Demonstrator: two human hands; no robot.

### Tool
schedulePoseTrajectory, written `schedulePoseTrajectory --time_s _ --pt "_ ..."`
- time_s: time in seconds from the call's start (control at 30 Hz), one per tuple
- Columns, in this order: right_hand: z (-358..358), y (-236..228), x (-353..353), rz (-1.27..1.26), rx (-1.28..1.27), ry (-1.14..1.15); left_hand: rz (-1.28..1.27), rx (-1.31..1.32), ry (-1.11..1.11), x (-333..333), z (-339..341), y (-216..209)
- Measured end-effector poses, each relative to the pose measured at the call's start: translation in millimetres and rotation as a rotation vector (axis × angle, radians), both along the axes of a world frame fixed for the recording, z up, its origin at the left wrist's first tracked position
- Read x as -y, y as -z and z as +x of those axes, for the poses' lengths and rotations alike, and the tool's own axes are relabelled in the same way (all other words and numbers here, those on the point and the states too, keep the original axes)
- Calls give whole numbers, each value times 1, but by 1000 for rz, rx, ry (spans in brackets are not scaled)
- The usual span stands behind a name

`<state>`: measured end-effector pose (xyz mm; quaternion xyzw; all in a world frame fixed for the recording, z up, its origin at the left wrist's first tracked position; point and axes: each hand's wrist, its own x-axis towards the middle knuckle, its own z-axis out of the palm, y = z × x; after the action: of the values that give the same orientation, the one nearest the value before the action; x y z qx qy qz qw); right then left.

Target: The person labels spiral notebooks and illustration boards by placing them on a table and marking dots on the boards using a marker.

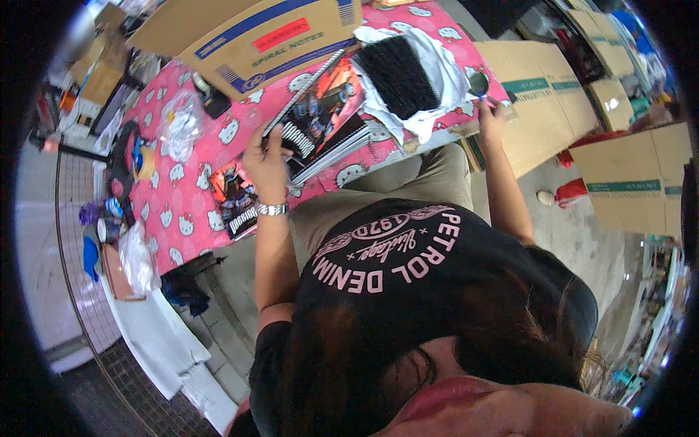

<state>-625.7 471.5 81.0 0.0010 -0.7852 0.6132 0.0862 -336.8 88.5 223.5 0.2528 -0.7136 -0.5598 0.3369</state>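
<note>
notebook lies on the pink table; left hand curled on its lower edge. right hand pinches what looks like a small dark tool.

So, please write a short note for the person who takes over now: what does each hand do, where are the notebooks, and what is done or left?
Left hand: fingers grip the lower edge of the spiral notebook stack on the pink table.
Right hand: at the table's right edge beside the white wrapping; whether it holds anything is not clear.
Things: a bundle of black spiral coils lies in the open wrapping; one loose notebook cover lies left of the left hand; a cardboard box stands behind the stack.
Done: wrapping opened, stack laid out.
Left: the stack is still in hand, the loose cover still apart.
</note>
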Motion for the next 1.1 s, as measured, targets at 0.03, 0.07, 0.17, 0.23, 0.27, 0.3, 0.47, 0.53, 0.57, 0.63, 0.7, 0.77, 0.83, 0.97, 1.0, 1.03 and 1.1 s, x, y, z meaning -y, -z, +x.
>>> schedulePoseTrajectory --time_s 0.03,0.07,0.17,0.23,0.27,0.3,0.47,0.53,0.57,0.63,0.7,0.77,0.83,0.97,1.0,1.03,1.1 --pt "35 -22 33 -252 -61 -66 -43 1 -39 6 19 5" --pt "70 -59 64 -193 -111 -151 -23 -7 -71 8 31 7" --pt "147 -129 124 52 -503 -634 -46 -86 -66 2 30 10" --pt "177 -160 154 147 -536 -975 -42 -102 -54 -2 23 7" --pt "185 -163 168 177 -570 -1021 -76 -94 -57 -6 18 5" --pt "193 -165 181 165 -586 -1036 -94 -95 -54 -8 18 5" --pt "197 -170 220 276 -737 -1110 -314 -135 -102 -13 23 6" --pt "199 -174 227 364 -762 -1166 -385 -120 -117 -10 27 6" --pt "199 -173 228 370 -757 -1178 -349 -130 -114 -9 28 8" --pt "196 -170 229 384 -750 -1194 -280 -156 -102 -10 25 13" --pt "200 -168 228 211 -312 -1325 -244 -117 -119 -8 26 19" --pt "208 -174 229 -131 665 -1434 -447 9 -188 -8 34 18" --pt "205 -180 232 -474 907 -1485 -498 -20 -222 -6 38 10" --pt "201 -182 238 -272 287 -1545 -637 -27 -299 11 57 -33" --pt "186 -181 242 -151 39 -1525 -548 86 -319 20 66 -56" --pt "175 -183 242 -48 -237 -1506 -639 35 -362 27 80 -76" --pt "151 -178 245 -89 -360 -1373 -910 101 -352 49 105 -106"
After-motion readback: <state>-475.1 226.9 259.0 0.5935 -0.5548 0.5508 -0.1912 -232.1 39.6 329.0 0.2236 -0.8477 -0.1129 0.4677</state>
